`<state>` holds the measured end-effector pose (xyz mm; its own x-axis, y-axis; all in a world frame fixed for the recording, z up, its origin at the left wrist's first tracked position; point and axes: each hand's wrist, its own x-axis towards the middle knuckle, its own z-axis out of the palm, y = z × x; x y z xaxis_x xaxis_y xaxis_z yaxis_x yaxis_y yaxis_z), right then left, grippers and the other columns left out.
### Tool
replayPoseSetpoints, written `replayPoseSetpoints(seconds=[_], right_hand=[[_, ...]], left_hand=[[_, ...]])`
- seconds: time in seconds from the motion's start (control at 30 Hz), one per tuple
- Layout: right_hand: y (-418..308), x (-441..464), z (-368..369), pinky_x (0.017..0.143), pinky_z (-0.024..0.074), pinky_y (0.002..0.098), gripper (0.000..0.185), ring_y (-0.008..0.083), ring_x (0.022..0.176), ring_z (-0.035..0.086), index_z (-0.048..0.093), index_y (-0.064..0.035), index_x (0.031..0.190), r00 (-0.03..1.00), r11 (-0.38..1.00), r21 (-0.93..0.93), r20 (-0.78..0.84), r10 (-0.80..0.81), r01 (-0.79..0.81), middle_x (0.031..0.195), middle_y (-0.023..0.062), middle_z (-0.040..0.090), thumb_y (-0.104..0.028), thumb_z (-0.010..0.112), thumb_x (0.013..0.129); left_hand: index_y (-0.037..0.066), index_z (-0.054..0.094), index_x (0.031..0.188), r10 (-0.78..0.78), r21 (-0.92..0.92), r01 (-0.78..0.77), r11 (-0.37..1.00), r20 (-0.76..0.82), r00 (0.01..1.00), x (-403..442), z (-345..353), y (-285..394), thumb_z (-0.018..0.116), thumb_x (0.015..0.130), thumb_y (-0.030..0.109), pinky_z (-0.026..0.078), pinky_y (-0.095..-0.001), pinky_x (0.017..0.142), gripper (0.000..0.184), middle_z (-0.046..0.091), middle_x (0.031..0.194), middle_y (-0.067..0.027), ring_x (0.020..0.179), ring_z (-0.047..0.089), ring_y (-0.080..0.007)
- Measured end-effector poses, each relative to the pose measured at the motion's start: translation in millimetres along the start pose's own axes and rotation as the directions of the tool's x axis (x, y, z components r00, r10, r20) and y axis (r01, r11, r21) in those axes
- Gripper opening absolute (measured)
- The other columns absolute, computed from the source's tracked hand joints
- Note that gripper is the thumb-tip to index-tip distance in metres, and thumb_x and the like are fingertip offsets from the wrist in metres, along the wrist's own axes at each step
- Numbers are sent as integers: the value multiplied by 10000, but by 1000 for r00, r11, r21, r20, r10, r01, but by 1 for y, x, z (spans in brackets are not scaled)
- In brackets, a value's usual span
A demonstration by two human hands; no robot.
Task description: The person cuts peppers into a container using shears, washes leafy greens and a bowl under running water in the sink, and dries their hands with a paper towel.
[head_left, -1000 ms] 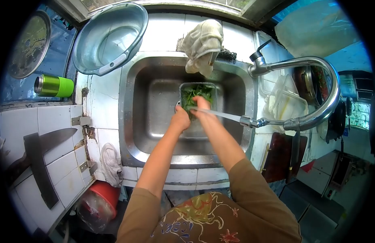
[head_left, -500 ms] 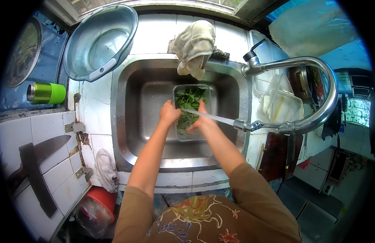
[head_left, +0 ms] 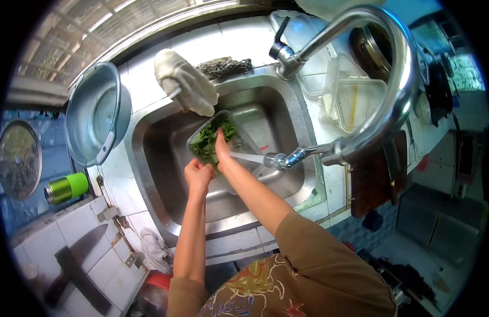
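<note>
Leafy greens (head_left: 205, 141) are bunched at the left side of a clear plastic container (head_left: 246, 138), which sits in the steel sink (head_left: 173, 208). My left hand (head_left: 198, 174) is closed on the container's near-left edge. Against the greens lies my right hand (head_left: 222, 150), its fingers stretched out and pointing away from me, with part of the palm side hidden. Water runs from the faucet spout (head_left: 276, 160) leftward onto my right hand and the container.
A curved chrome faucet (head_left: 400, 68) arches over the sink's right side. A grey cloth (head_left: 184, 79) hangs over the back rim. To the left are a blue basin (head_left: 94, 119), a green cup (head_left: 66, 188) and a cleaver (head_left: 82, 280). Clear plastic boxes (head_left: 355, 105) stand on the right.
The view has turned. The container sits tilted round in the sink, with the greens bunched toward its left side. My right hand has shifted left, closer to my left hand.
</note>
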<state>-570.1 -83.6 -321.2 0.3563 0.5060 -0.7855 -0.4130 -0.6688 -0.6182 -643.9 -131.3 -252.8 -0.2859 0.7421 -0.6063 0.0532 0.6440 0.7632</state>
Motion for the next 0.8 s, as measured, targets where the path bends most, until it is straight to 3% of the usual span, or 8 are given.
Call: replayPoseSetpoints(seconds=[0.17,0.33,0.43,0.47,0.63,0.7,0.8], right_hand=[[-5,-19,16,911,334,318,667,224,1115,409,286,-47,1287,982,986,164,187,-20,-11,1227,116,421,-458,499,807],[-3,-39,20,926,316,303,688,219,1148,381,270,-48,1297,956,992,112,282,-80,50,1248,117,405,-484,490,812],[0,-56,21,924,314,297,678,218,1143,385,299,-35,1284,940,985,172,338,-32,-28,1248,114,408,-491,479,815],[-2,-61,19,922,315,294,669,217,1139,388,314,-25,1275,932,979,195,362,-13,-62,1246,113,410,-486,477,818],[16,-64,31,905,324,284,621,200,1109,396,353,2,1249,887,963,252,461,-34,-95,1232,107,416,-448,469,837],[19,-73,32,896,330,282,605,192,1103,398,361,-1,1245,887,963,270,447,-113,-13,1229,104,417,-439,468,841],[21,-81,34,883,339,276,560,177,1066,407,376,-8,1231,849,933,359,503,-162,-35,1191,92,430,-413,461,854]], left_hand=[[82,349,560,100,-24,-102,994,-76,992,-18,-12,13,505,629,-38,469,-255,428,209,473,583,-28,495,470,-103],[78,359,599,132,-54,-142,988,-166,977,-45,-13,20,492,654,-55,420,-221,416,197,477,638,-22,519,460,-88],[74,364,607,219,-140,-246,959,-182,958,-58,-13,18,489,656,-63,414,-213,411,192,473,635,-17,524,455,-80],[29,406,614,214,-156,-249,956,-214,953,-65,-11,19,493,658,-66,358,-194,466,136,430,572,3,516,403,-67],[-3,461,667,333,19,-341,940,-261,906,-84,-13,19,535,664,-46,348,-185,488,85,434,575,10,520,392,-57],[-13,473,680,364,71,-358,931,-279,889,-91,-15,19,548,666,-38,345,-183,493,80,437,577,11,525,391,-54],[32,399,609,404,116,-387,915,-320,857,-97,-22,14,541,654,-73,380,-202,462,182,472,654,-24,538,433,-78]])
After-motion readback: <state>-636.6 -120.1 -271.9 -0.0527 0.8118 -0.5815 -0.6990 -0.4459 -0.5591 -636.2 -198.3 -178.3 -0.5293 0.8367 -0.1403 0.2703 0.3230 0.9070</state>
